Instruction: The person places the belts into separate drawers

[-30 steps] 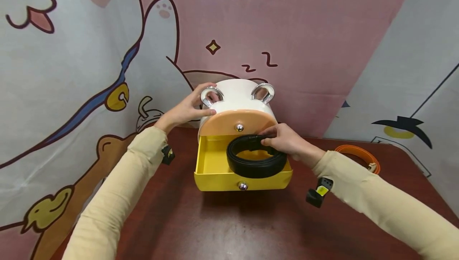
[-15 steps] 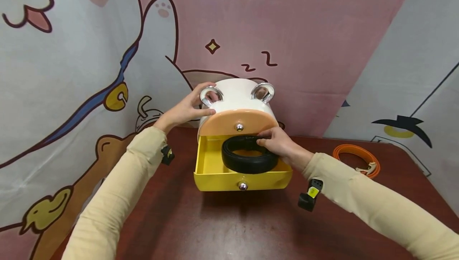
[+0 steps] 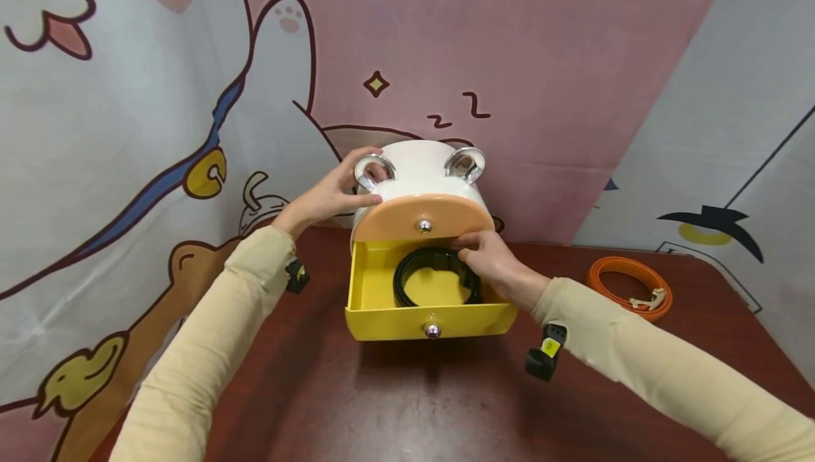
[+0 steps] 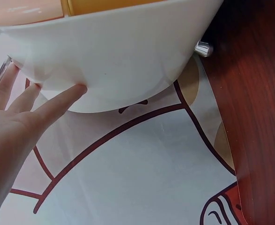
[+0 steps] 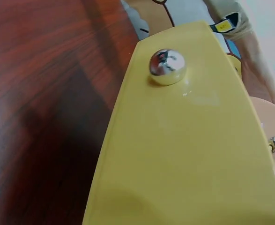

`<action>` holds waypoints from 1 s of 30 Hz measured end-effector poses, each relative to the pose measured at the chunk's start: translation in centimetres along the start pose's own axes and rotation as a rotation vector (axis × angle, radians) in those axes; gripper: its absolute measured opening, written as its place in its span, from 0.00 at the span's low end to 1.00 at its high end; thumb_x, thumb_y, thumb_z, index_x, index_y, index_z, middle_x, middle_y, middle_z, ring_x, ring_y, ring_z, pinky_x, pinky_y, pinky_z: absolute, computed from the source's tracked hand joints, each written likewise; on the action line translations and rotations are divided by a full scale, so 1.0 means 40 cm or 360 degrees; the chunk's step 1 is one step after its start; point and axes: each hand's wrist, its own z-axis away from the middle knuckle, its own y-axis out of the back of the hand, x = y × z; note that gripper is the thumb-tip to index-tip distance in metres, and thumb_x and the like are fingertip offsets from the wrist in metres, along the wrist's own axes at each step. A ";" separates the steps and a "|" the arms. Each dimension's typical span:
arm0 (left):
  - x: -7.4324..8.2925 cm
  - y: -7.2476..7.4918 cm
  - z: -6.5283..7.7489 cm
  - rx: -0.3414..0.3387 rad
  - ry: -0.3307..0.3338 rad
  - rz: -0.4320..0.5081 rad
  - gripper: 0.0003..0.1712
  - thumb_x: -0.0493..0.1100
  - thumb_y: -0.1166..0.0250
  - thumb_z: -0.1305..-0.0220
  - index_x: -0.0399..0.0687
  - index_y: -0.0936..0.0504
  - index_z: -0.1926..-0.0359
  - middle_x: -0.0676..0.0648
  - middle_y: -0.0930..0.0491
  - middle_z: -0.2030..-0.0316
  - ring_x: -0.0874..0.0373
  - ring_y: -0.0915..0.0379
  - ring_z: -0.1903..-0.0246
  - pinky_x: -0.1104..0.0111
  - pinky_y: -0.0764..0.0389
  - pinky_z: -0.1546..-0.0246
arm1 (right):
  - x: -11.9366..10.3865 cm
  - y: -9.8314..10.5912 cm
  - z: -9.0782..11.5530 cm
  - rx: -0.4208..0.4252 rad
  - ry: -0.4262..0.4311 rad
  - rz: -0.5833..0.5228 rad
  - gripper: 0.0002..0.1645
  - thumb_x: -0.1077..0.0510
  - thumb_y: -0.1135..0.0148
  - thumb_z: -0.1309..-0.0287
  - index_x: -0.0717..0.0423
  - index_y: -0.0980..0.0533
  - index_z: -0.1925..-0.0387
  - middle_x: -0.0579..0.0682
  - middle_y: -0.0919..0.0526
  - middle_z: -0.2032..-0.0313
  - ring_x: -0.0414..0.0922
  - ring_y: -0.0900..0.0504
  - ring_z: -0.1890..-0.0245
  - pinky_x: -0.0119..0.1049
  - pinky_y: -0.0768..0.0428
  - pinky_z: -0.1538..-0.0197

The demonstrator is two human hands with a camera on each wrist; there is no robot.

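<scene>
The right hand (image 3: pixel 493 262) is reaching over the right wall of the yellow drawer (image 3: pixel 395 325), its thumb and fingers bending at the right rear of a coiled black belt (image 3: pixel 426 259); whether they are pinching the belt or only touching it, I cannot tell. That belt is lying inside the drawer, right of its middle. The left hand (image 3: pixel 325 197) is resting above and left of the drawer, fingers spreading and straightening against the side of the white cabinet (image 3: pixel 420 172), thumb pressing along its top; it is not gripping anything.

Directly above the drawer, a peach panel (image 3: pixel 388 220) with a silver knob (image 3: pixel 424 226) is sitting closed, while a second knob (image 3: pixel 432 330) is shining on the drawer's own front. Higher up, two silver ears (image 3: pixel 466 163) are rising from the cabinet.

Well to the right of the drawer, a coiled orange belt (image 3: pixel 630 266) with a gold buckle (image 3: pixel 651 300) is lying on the dark reddish table (image 3: pixel 407 405). Behind the drawer, a cartoon-printed backdrop (image 3: pixel 522 59) is hanging.
</scene>
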 end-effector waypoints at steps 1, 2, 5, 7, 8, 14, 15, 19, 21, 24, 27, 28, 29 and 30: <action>0.000 0.000 0.001 0.0003 0.0013 -0.0002 0.44 0.30 0.35 0.38 0.46 0.49 0.28 0.39 0.29 0.52 0.49 0.28 0.49 0.58 0.30 0.50 | 0.001 0.001 -0.001 -0.0002 0.0010 0.0009 0.20 0.71 0.53 0.37 0.77 0.29 0.45 0.67 0.30 0.43 0.54 0.32 0.44 0.42 0.32 0.44; 0.000 0.000 0.001 0.0004 0.0027 -0.0004 0.44 0.30 0.35 0.38 0.48 0.49 0.28 0.39 0.28 0.52 0.49 0.28 0.49 0.58 0.30 0.49 | 0.002 0.003 -0.001 -0.0015 0.0017 0.0001 0.20 0.71 0.52 0.38 0.77 0.28 0.45 0.67 0.29 0.43 0.54 0.32 0.44 0.42 0.33 0.44; -0.001 -0.002 0.002 0.0003 0.0055 -0.0002 0.44 0.32 0.34 0.38 0.51 0.48 0.27 0.40 0.28 0.52 0.49 0.28 0.47 0.56 0.30 0.49 | 0.004 0.009 0.000 -0.0042 0.0036 -0.0026 0.20 0.70 0.50 0.39 0.78 0.28 0.46 0.66 0.30 0.43 0.55 0.33 0.43 0.43 0.33 0.43; -0.002 -0.003 0.003 0.0004 0.0068 -0.0002 0.44 0.32 0.34 0.38 0.54 0.48 0.27 0.40 0.27 0.52 0.49 0.29 0.46 0.54 0.31 0.48 | 0.006 0.013 0.003 -0.0052 0.0050 -0.0049 0.21 0.70 0.50 0.39 0.78 0.28 0.46 0.67 0.30 0.43 0.55 0.33 0.43 0.44 0.33 0.43; -0.002 -0.004 0.003 0.0003 0.0070 0.0004 0.44 0.32 0.34 0.38 0.54 0.48 0.28 0.40 0.27 0.52 0.49 0.29 0.46 0.53 0.31 0.47 | 0.006 0.014 0.005 -0.0054 0.0060 -0.0055 0.21 0.70 0.49 0.40 0.78 0.28 0.46 0.67 0.30 0.43 0.56 0.33 0.43 0.44 0.33 0.42; 0.000 -0.004 0.001 0.0007 0.0080 0.0009 0.44 0.33 0.34 0.38 0.54 0.48 0.27 0.40 0.27 0.51 0.49 0.30 0.45 0.51 0.32 0.46 | -0.006 0.027 0.026 -0.0106 0.0145 -0.0066 0.22 0.69 0.49 0.39 0.76 0.28 0.45 0.66 0.26 0.43 0.57 0.31 0.41 0.46 0.34 0.40; 0.000 -0.003 0.002 0.0010 0.0086 0.0001 0.45 0.33 0.34 0.38 0.54 0.48 0.27 0.40 0.27 0.51 0.49 0.30 0.45 0.52 0.32 0.46 | -0.009 0.030 0.030 -0.0127 0.0160 -0.0071 0.22 0.69 0.49 0.39 0.76 0.28 0.44 0.67 0.26 0.43 0.57 0.30 0.41 0.45 0.34 0.40; 0.003 0.000 0.002 0.0020 0.0091 -0.0027 0.45 0.33 0.34 0.38 0.53 0.48 0.28 0.40 0.27 0.51 0.49 0.30 0.45 0.53 0.32 0.46 | -0.015 0.041 0.039 -0.0203 0.0212 -0.0106 0.22 0.69 0.49 0.38 0.75 0.29 0.43 0.68 0.25 0.45 0.59 0.29 0.41 0.45 0.33 0.40; 0.003 0.001 0.002 0.0019 0.0081 -0.0040 0.44 0.33 0.34 0.38 0.53 0.48 0.28 0.40 0.27 0.51 0.49 0.29 0.46 0.55 0.31 0.47 | -0.014 0.046 0.042 -0.0231 0.0229 -0.0130 0.22 0.69 0.49 0.37 0.75 0.29 0.42 0.69 0.25 0.45 0.59 0.29 0.41 0.45 0.33 0.40; 0.001 0.002 0.000 0.0008 0.0051 -0.0048 0.44 0.32 0.34 0.38 0.51 0.48 0.28 0.40 0.28 0.52 0.49 0.29 0.47 0.56 0.30 0.49 | -0.014 0.054 0.046 -0.0262 0.0249 -0.0161 0.22 0.69 0.49 0.36 0.76 0.29 0.42 0.69 0.25 0.45 0.60 0.28 0.41 0.47 0.33 0.39; -0.002 0.002 -0.002 -0.0013 0.0000 -0.0047 0.43 0.30 0.35 0.38 0.48 0.48 0.28 0.37 0.29 0.51 0.49 0.29 0.49 0.55 0.30 0.49 | -0.015 0.060 0.050 -0.0289 0.0246 -0.0178 0.22 0.68 0.48 0.35 0.75 0.30 0.41 0.68 0.24 0.45 0.59 0.28 0.42 0.48 0.34 0.38; -0.003 0.002 -0.002 -0.0020 -0.0018 -0.0050 0.43 0.30 0.36 0.38 0.47 0.49 0.28 0.36 0.30 0.51 0.49 0.29 0.50 0.54 0.31 0.50 | -0.015 0.063 0.051 -0.0295 0.0244 -0.0186 0.22 0.67 0.48 0.35 0.74 0.30 0.41 0.68 0.24 0.45 0.59 0.27 0.42 0.48 0.34 0.38; -0.003 0.002 -0.002 -0.0029 -0.0035 -0.0051 0.43 0.29 0.36 0.38 0.45 0.49 0.28 0.35 0.30 0.50 0.48 0.29 0.50 0.53 0.31 0.50 | -0.016 0.066 0.053 -0.0301 0.0238 -0.0196 0.22 0.67 0.48 0.35 0.74 0.30 0.41 0.68 0.24 0.46 0.60 0.27 0.42 0.48 0.33 0.38; -0.002 0.002 -0.001 -0.0031 -0.0034 -0.0055 0.43 0.29 0.36 0.38 0.45 0.49 0.28 0.35 0.30 0.50 0.48 0.29 0.50 0.53 0.31 0.50 | -0.017 0.069 0.056 -0.0309 0.0232 -0.0214 0.22 0.67 0.48 0.34 0.74 0.30 0.41 0.68 0.24 0.46 0.60 0.27 0.42 0.47 0.33 0.39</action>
